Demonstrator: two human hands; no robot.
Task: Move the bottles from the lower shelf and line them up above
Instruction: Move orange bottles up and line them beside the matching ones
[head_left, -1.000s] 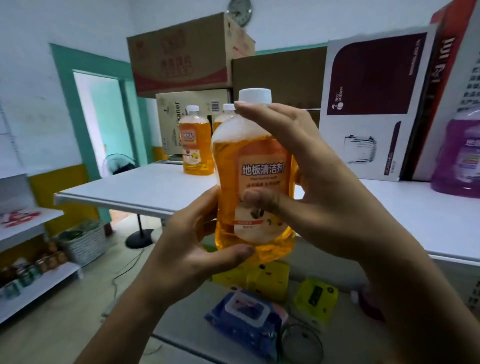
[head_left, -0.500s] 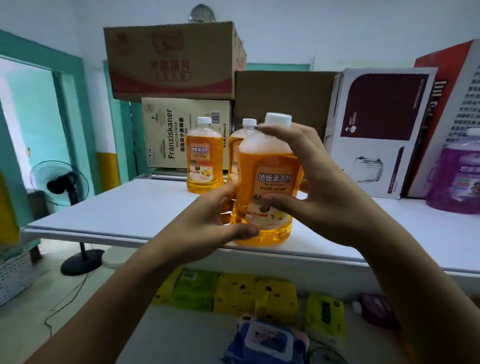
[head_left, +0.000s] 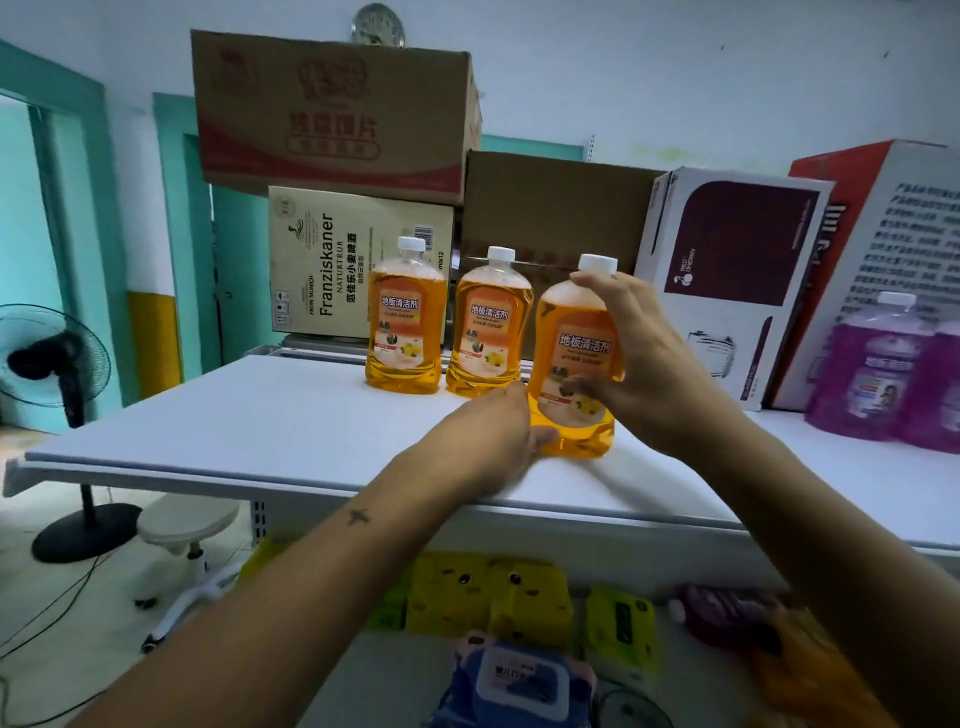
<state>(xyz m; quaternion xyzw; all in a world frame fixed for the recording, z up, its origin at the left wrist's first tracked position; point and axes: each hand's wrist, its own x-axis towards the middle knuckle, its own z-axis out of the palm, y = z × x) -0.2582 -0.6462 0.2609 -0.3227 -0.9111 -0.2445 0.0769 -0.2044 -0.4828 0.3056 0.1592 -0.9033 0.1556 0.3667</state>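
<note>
- Head view: right hand (head_left: 636, 364) grips the orange bottle (head_left: 576, 364) standing on the upper shelf (head_left: 260, 415).
- Left hand (head_left: 493, 436) holds its base, fingers curled.

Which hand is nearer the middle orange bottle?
Left. The left hand sits just below the middle orange bottle; the right hand grips the nearest orange bottle beside it.

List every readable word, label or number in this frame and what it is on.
"Franziskaner", "NATURTRUB", "FROM MUNICH": beige cardboard beer box.
"地板清洁剂": orange floor-cleaner bottles.
"RED CHERRY": white and maroon carton.
Red-and-brown cardboard box, purple bottle, red-and-white carton's text: too blurred.
</note>
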